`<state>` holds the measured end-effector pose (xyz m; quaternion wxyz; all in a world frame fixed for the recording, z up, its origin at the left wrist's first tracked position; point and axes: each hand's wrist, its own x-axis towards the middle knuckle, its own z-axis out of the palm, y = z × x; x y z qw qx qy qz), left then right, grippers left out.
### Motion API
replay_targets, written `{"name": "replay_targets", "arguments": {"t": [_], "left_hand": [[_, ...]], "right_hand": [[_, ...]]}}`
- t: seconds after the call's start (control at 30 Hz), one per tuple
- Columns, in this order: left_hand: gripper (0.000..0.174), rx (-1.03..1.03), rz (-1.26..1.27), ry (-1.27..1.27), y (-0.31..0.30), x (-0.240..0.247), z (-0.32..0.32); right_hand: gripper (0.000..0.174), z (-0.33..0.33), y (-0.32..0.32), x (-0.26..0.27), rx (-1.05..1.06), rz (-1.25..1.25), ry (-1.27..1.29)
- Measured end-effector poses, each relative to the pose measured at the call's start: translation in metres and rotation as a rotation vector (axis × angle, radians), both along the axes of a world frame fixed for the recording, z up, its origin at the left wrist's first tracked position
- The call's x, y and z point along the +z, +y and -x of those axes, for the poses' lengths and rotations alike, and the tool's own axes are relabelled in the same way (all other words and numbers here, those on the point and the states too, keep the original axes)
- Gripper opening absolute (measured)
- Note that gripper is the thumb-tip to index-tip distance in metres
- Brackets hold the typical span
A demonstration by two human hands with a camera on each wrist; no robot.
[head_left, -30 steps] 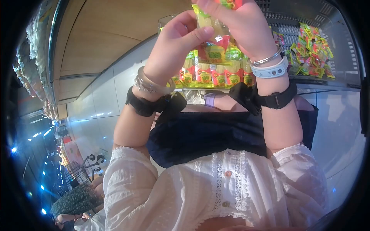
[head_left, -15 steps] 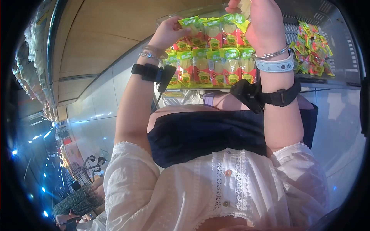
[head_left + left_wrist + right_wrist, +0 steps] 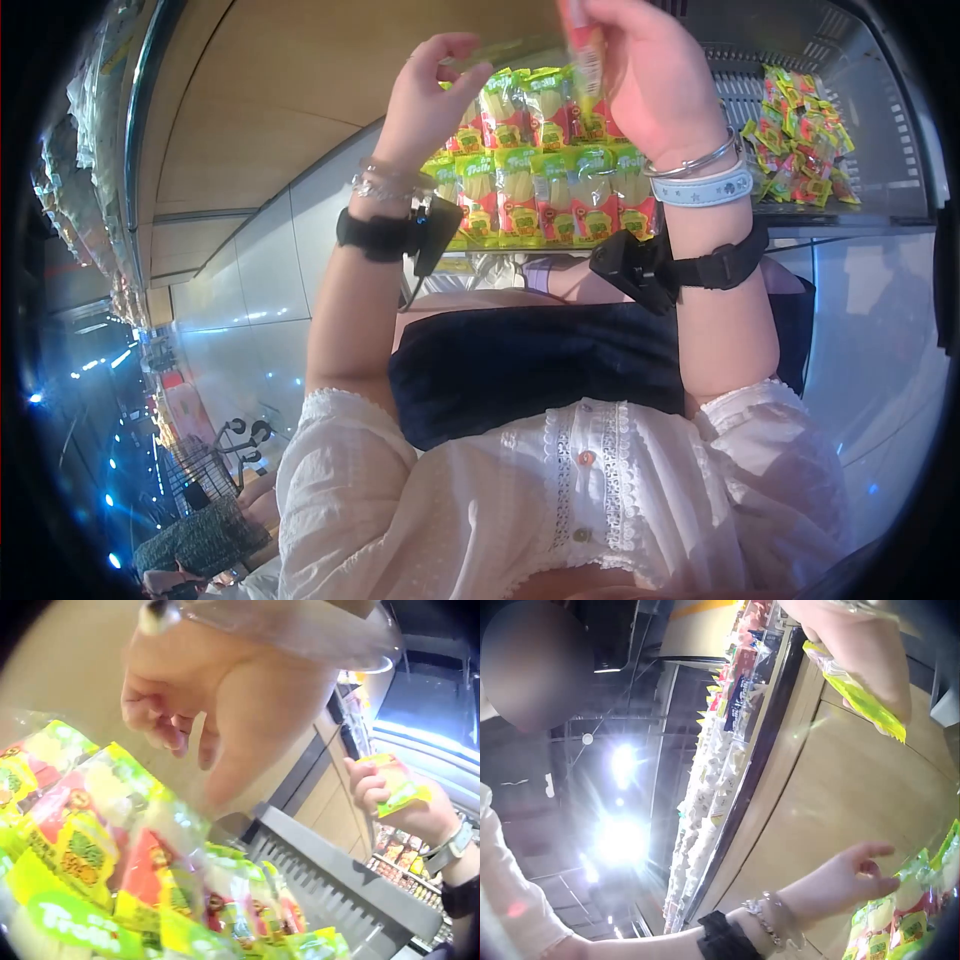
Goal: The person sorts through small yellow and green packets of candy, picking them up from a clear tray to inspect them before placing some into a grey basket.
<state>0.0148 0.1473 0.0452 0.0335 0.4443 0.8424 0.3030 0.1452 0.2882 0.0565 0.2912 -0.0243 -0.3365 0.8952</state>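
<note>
My right hand (image 3: 665, 90) grips a candy packet (image 3: 583, 50), raised above the display at the top of the head view. In the left wrist view this packet (image 3: 397, 784) shows yellow-green and pink between the fingers and thumb. My left hand (image 3: 430, 105) hovers at the left end of the rows of candy packets (image 3: 520, 200). Its fingers are loosely bent, thumb apart from them, with nothing held in the left wrist view. The packets stand upright in rows, with green tops, clear middles showing pale candy, and red and yellow lower parts.
A grey slotted plastic crate (image 3: 880, 80) lies to the right, with a heap of small candy packets (image 3: 800, 140) in it. A wooden panel (image 3: 270, 90) rises at the left. Another person (image 3: 205, 540) and a shopping cart (image 3: 195, 470) are at the lower left.
Both hands were together at a packet; the left then touched the back row and now stands off the packets. The right hand still holds its packet, now turned edge-on.
</note>
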Motion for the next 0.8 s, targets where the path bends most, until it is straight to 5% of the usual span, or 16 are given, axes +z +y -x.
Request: {"name": "replay_targets", "arguments": {"t": [0.07,0.13,0.2,0.23,0.37,0.47,0.5,0.6,0.67,0.8], "left_hand": [[0.032,-0.048,-0.271,-0.586,0.004,0.019,-0.016],[0.031,-0.099,-0.378,-0.787,0.007,0.033,-0.029],[0.029,-0.156,-0.483,-0.988,0.007,0.037,-0.037],[0.029,-0.177,-0.439,-0.878,0.007,0.037,-0.040],[0.025,-0.129,-0.333,-0.538,0.005,0.038,-0.040],[0.019,-0.218,-0.562,-0.328,0.003,0.043,-0.048],[0.019,-0.218,-0.562,-0.331,0.003,0.043,-0.050],[0.019,-0.337,-0.554,0.309,0.004,0.043,-0.056],[0.021,-0.455,-0.580,0.287,0.007,0.042,-0.060],[0.039,-0.544,-0.357,0.528,0.007,0.046,-0.068]], "right_hand": [[0.032,0.008,-0.001,-0.012,-0.040,-0.097,0.007],[0.035,0.008,-0.005,-0.013,-0.018,-0.174,0.014],[0.034,0.002,-0.008,-0.011,0.011,-0.556,-0.219],[0.036,-0.002,-0.007,-0.007,-0.140,-0.852,-0.254],[0.036,-0.008,-0.009,0.001,-0.126,-0.812,-0.337],[0.043,-0.005,0.002,0.000,-0.177,-0.643,-0.410],[0.035,-0.008,0.005,0.009,-0.104,-0.463,-0.409],[0.035,-0.014,0.010,0.015,0.067,-0.241,-0.355],[0.026,-0.016,0.012,0.015,0.265,-0.151,-0.246],[0.016,-0.023,0.012,0.022,0.030,-0.304,-0.252]]}}
